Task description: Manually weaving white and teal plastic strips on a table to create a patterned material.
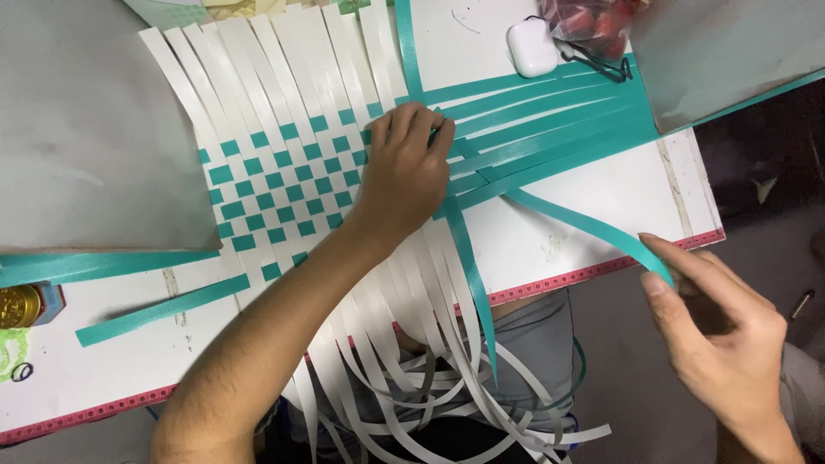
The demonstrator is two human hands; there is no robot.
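head view | woven mat (279,185) of white and teal strips, checkered, is laid flat on the white board (601,198), loose white ends trailing off toward 6 o'clock | left hand (404,176) is pressed on the mat's 3 o'clock edge, fingers curled | right hand (718,339) at 4 o'clock, teal strip (593,228) is pinched at its tip | white earbud case (533,47) at 1 o'clock

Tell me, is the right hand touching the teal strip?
Touching. The head view shows the right hand pinching the free end of the teal strip between thumb and fingers, with no gap.
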